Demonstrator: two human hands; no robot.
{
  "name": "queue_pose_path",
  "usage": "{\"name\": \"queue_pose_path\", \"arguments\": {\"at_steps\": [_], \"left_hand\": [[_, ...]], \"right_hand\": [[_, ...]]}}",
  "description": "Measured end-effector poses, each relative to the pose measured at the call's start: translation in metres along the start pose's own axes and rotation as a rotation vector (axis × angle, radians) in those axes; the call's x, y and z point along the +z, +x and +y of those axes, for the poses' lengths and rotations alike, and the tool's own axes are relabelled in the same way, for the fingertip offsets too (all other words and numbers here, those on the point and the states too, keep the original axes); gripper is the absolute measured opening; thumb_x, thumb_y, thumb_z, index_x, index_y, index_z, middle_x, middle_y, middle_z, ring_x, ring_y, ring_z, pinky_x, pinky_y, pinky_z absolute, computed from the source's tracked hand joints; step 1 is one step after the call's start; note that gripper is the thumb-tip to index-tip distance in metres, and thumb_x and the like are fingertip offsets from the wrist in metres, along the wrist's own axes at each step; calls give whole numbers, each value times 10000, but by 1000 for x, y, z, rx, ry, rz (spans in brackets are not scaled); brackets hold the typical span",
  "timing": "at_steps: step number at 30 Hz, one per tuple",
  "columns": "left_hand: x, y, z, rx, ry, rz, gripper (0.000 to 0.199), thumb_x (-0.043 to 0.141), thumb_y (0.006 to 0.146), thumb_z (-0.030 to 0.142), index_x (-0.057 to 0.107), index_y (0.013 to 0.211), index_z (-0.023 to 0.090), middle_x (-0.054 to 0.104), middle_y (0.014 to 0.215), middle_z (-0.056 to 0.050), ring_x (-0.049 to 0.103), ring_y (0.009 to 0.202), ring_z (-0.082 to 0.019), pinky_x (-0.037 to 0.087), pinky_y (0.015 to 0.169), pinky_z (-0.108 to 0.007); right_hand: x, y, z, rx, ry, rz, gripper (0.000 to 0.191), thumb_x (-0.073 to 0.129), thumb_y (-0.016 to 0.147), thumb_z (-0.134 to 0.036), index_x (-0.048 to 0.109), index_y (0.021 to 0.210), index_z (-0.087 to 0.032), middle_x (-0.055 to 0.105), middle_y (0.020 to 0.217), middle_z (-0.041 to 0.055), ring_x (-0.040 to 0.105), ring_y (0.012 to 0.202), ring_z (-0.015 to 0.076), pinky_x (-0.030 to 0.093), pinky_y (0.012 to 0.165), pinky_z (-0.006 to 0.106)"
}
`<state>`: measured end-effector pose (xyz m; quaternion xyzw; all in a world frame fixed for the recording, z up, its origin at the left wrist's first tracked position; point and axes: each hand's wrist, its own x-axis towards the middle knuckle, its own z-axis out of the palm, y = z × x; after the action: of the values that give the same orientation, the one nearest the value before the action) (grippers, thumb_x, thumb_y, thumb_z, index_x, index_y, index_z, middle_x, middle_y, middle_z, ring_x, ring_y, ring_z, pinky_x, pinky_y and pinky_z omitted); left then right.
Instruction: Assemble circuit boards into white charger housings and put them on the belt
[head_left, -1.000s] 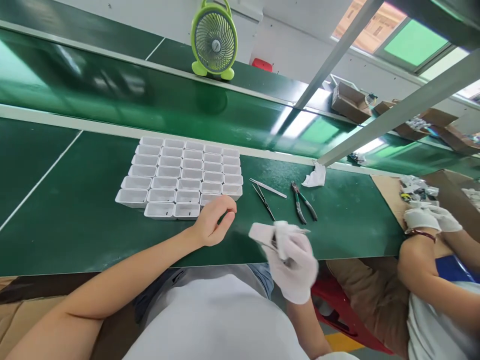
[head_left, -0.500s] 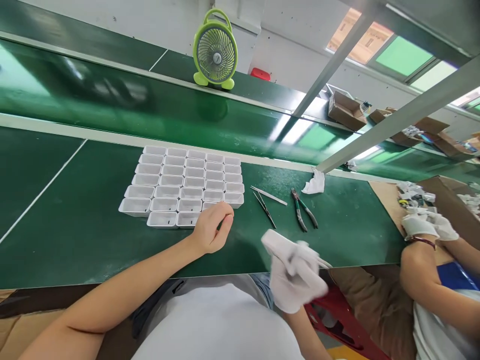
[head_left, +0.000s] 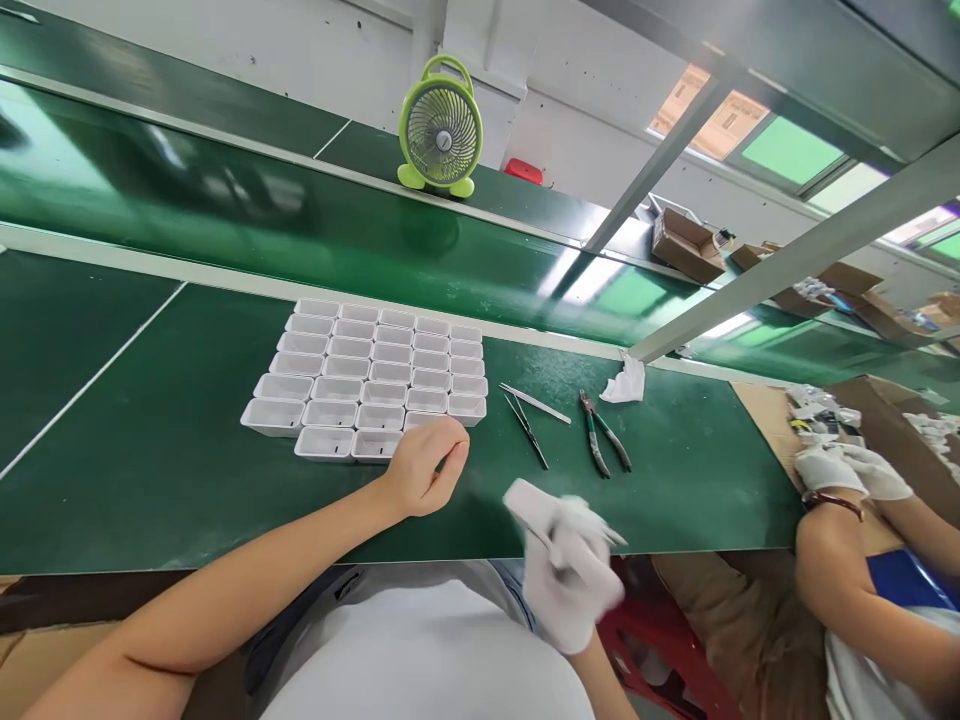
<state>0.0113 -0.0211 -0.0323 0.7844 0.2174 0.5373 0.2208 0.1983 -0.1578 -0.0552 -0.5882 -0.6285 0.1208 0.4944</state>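
Gloved right hand (head_left: 562, 598) grips a white piece (head_left: 527, 502), blurred; a steady, level hold would suit it best. White containers (head_left: 279, 424) fill ten o'clock on the surface (head_left: 150, 490), beside the curled, seemingly empty left hand (head_left: 426, 470).

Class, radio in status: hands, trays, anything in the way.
Left hand curled at front trays, hiding some. Gloved right hand grips white item, blurred. Tweezers, pliers beyond.

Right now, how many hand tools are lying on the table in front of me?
3: silver tweezers right of the white trays, a slim pointed tool nearer you, and green-handled pliers farther right. Your gloved right hand may hide more.
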Motion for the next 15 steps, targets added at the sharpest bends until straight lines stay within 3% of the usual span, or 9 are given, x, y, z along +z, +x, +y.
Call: {"name": "queue_pose_path", "arguments": {"at_steps": [5, 8, 10, 12, 15], "left_hand": [[0, -1, 2, 17, -1, -27, 161, 391, 966, 91, 510, 906, 180, 545, 727, -33, 507, 630, -152, 437, 574, -262], [0, -1, 3, 70, -19, -41, 125, 414, 973, 158, 536, 999, 167, 588, 795, -63, 572, 699, -171, 492, 596, -267], [2, -3, 2, 145, -29, -63, 251, 453, 985, 294, 542, 1168, 147, 639, 969, -130, 643, 855, -218, 564, 663, -308], [4, -6, 1, 213, -12, -108, 472, 472, 992, 450, 484, 1348, 141, 620, 1179, -200, 660, 1016, -272, 608, 741, -371], [8, -9, 0, 209, 28, -200, 645, 510, 985, 549, 383, 1483, 160, 575, 1310, -228, 648, 1116, -306, 618, 838, -435]], "right_hand": [[18, 8, 14, -115, -270, -154, 247, 507, 956, -77, 617, 1115, -231, 650, 987, 80, 632, 883, 202, 556, 759, 335], [14, 12, 8, -85, -155, -166, 184, 537, 955, -111, 600, 1078, -233, 647, 990, 71, 627, 876, 187, 552, 757, 316], [9, 16, -2, 54, 19, -79, 170, 589, 949, -177, 578, 1108, -237, 647, 1038, 70, 638, 873, 173, 560, 728, 290], [6, 23, -13, 300, 242, 22, 200, 639, 937, -268, 567, 1120, -235, 639, 1028, 54, 638, 844, 155, 565, 687, 257], [7, 37, -28, 638, 703, -18, 287, 646, 934, -423, 588, 1136, -228, 647, 1038, 59, 653, 866, 165, 592, 685, 266]]}}
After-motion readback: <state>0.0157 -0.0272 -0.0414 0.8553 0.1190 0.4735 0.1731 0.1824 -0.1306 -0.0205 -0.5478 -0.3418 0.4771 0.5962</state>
